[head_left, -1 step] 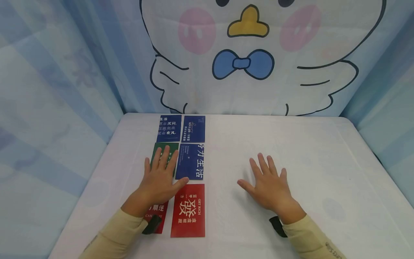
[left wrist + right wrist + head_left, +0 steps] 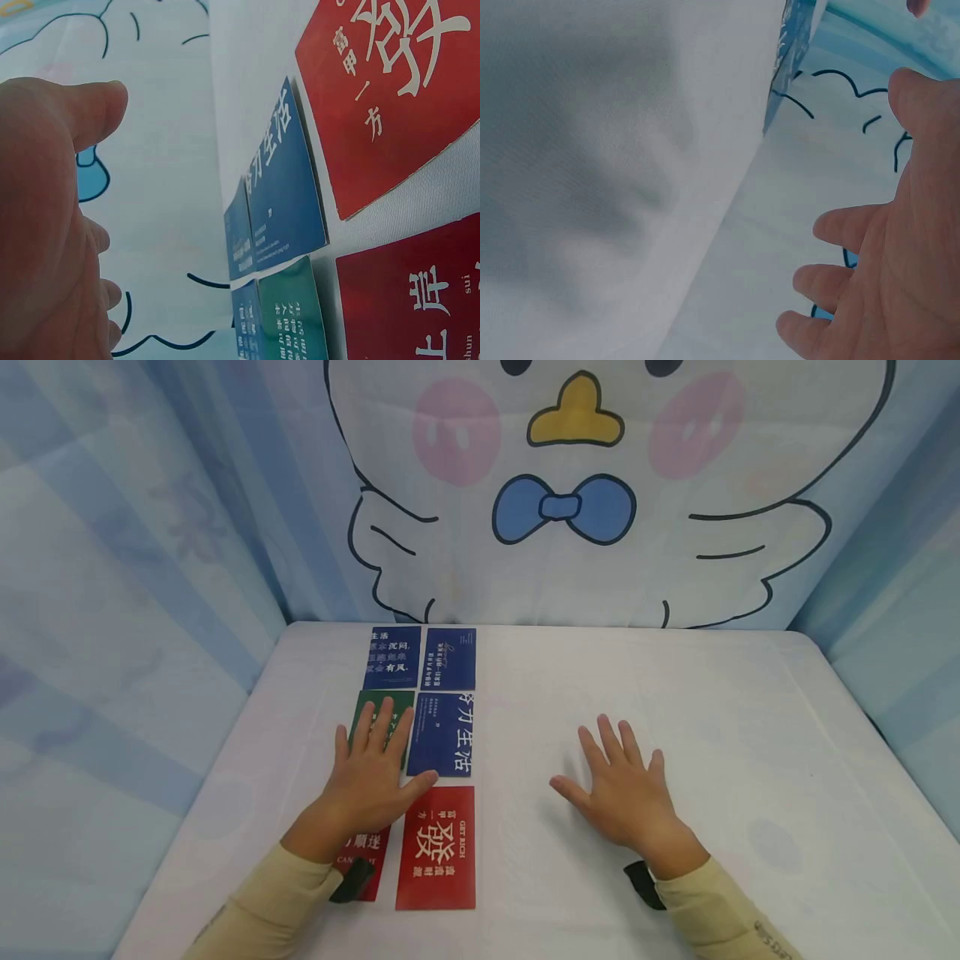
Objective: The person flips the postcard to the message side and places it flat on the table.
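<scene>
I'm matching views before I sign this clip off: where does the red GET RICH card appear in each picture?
Head: the red GET RICH card lies low, just left of centre, beyond the left hand's thumb tip toward the bottom edge.
Left wrist: upper right corner, cut off by the frame.
Right wrist: not in it.
Shared landmark: the cartoon backdrop, whose dark outlines show in all three.

Pale yellow and lightly creased, a person's left sleeve (image 2: 262, 902) and right sleeve (image 2: 720, 902) carry a faint dark mark (image 2: 210, 923) and small dark lettering (image 2: 775, 940) respectively, as 1 dark left tab (image 2: 352, 882) and 1 dark right tab (image 2: 642, 885) jut out at the cuffs, on the inner side of the wrists.
</scene>
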Demonstrator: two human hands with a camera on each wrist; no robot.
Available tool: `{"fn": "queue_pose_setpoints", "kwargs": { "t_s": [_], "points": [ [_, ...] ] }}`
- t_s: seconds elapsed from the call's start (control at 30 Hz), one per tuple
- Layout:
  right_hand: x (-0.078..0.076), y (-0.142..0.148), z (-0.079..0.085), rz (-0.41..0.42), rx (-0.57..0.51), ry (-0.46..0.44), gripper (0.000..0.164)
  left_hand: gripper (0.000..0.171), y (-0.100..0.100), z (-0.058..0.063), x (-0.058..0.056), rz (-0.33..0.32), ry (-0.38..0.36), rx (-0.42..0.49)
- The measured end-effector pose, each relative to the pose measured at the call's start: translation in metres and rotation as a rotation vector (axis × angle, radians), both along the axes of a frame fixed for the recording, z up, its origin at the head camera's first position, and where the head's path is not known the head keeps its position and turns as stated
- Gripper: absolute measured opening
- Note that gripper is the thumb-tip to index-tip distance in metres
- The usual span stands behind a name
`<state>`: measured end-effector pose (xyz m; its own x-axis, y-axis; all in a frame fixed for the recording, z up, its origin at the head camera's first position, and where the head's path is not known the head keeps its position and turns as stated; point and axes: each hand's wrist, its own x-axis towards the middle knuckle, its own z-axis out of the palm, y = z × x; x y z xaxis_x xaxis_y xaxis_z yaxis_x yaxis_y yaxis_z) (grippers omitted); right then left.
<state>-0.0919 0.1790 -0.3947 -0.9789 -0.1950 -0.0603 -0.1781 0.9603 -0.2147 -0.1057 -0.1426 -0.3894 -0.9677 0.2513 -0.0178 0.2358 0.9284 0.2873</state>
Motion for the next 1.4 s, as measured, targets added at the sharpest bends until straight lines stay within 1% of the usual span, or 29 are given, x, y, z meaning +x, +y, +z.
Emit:
{"fn": "queue_pose_setpoints", "kwargs": {
  "t_s": [0.27,0.4,0.47,0.53,0.63,0.8,0.93,1.07,1.17,1.23,1.4],
  "points": [
    [0.001,-0.006,0.0,0.02,-0.006,0.028,0.085,0.098,-0.003,-0.002,0.002,0.016,0.017,0.019],
    [0.004,-0.013,-0.002,0.044,-0.032,0.055,0.088,0.102,-0.008,-0.006,0.006,-0.01,0.044,0.041],
    [0.005,-0.018,-0.004,0.062,-0.047,0.067,0.091,0.104,-0.012,-0.006,0.01,-0.028,0.055,0.054],
    [0.007,-0.024,-0.005,0.085,-0.066,0.077,0.094,0.107,-0.015,-0.007,0.016,-0.045,0.05,0.073],
    [0.01,-0.035,-0.008,0.124,-0.11,0.065,0.099,0.113,-0.018,-0.008,0.027,-0.076,0.016,0.1],
    [0.015,-0.054,-0.012,0.18,-0.196,0.004,0.104,0.122,-0.019,-0.013,0.044,-0.117,-0.096,0.112],
    [0.019,-0.068,-0.018,0.248,-0.268,-0.076,0.104,0.123,-0.022,-0.018,0.054,-0.112,-0.181,0.135],
    [0.022,-0.08,-0.026,0.305,-0.336,-0.168,0.102,0.117,-0.025,-0.023,0.06,-0.098,-0.23,0.177],
    [0.023,-0.088,-0.029,0.343,-0.341,-0.208,0.1,0.11,-0.027,-0.027,0.062,-0.099,-0.261,0.207],
    [0.025,-0.092,-0.031,0.366,-0.322,-0.222,0.098,0.107,-0.027,-0.03,0.064,-0.104,-0.274,0.221],
    [0.028,-0.1,-0.032,0.405,-0.272,-0.241,0.098,0.106,-0.027,-0.036,0.068,-0.106,-0.289,0.213]
  ]
}}
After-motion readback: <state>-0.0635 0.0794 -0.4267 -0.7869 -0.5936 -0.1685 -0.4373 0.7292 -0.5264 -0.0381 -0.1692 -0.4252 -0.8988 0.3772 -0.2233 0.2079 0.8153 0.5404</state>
